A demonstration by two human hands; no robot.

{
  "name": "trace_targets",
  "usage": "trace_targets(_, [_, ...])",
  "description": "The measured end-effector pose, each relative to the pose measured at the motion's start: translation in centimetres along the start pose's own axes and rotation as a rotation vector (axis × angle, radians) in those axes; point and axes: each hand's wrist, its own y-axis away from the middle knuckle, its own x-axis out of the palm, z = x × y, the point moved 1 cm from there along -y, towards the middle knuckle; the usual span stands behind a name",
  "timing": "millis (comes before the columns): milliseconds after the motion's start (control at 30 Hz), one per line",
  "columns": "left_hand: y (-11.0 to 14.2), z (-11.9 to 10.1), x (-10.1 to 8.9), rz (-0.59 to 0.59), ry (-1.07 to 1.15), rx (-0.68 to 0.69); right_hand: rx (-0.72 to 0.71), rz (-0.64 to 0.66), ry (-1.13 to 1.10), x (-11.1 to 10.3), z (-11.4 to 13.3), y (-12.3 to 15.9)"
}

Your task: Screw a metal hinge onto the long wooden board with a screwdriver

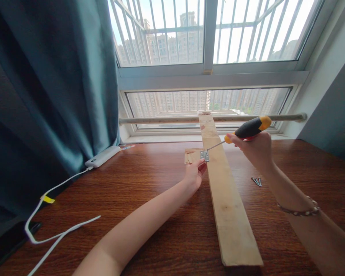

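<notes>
My right hand (255,147) is wrapped round the black and yellow handle of a screwdriver (248,128). The screwdriver slants down to the left, its tip at a small metal hinge (204,155). That hinge lies across the joint between a long wooden board (227,199) and a short wood piece (190,156) on the board's left. With fingers pinched together, my left hand (196,174) grips the hinge's near edge, beside the long board. Whether a screw sits under the tip is too small to tell.
Several loose screws (256,181) lie on the brown wooden table (161,222) right of the board. A white power strip (103,156) with a white cable (66,178) is at left, by a dark curtain (60,76). The board's far end reaches a metal rail (161,120) before the window.
</notes>
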Motion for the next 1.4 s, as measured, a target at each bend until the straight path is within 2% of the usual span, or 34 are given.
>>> trace_targets(100, [0.0,0.0,-0.1,0.001,-0.006,-0.002,0.049,-0.014,-0.207,0.9,0.1,0.6])
trace_targets(233, [-0.2,0.1,-0.1,-0.011,-0.009,-0.010,0.143,0.157,-0.528,1.2,0.7,0.6])
trace_targets(333, [-0.2,0.1,-0.1,-0.012,-0.001,-0.003,0.184,0.285,-0.613,0.6,1.2,0.2])
trace_targets(467, [-0.2,0.2,0.0,-0.022,0.007,0.004,0.223,0.420,-0.620,0.0,1.8,0.0])
trace_targets(567, [-0.2,0.2,0.0,-0.020,0.009,0.004,0.146,0.373,-0.504,0.2,1.9,0.3])
trace_targets(733, [-0.4,0.4,-0.1,0.001,0.009,-0.002,-0.026,0.061,-0.086,1.2,0.9,1.1])
trace_targets(833, [-0.5,0.4,-0.2,0.002,0.009,0.000,-0.034,-0.030,-0.035,1.8,-0.2,1.4])
trace_targets(933, [-0.4,0.3,-0.2,-0.003,0.004,0.004,0.046,0.057,-0.215,2.2,-0.7,1.2])
trace_targets(1067, [-0.3,0.3,-0.1,-0.009,0.005,0.009,0.217,0.270,-0.539,1.7,0.1,0.5])
trace_targets(1133, [-0.2,0.3,-0.1,-0.006,0.009,0.010,0.284,0.360,-0.603,1.1,0.6,0.1])
trace_targets(1233, [-0.1,0.3,-0.1,0.002,0.010,0.005,0.311,0.455,-0.626,0.4,0.9,-0.1])
trace_targets(1300, [-0.1,0.3,-0.1,0.005,0.011,0.004,0.301,0.445,-0.589,0.6,0.7,0.1])
trace_targets(1400, [0.0,0.3,0.0,0.006,0.014,0.004,0.271,0.289,-0.408,1.3,0.1,0.5])
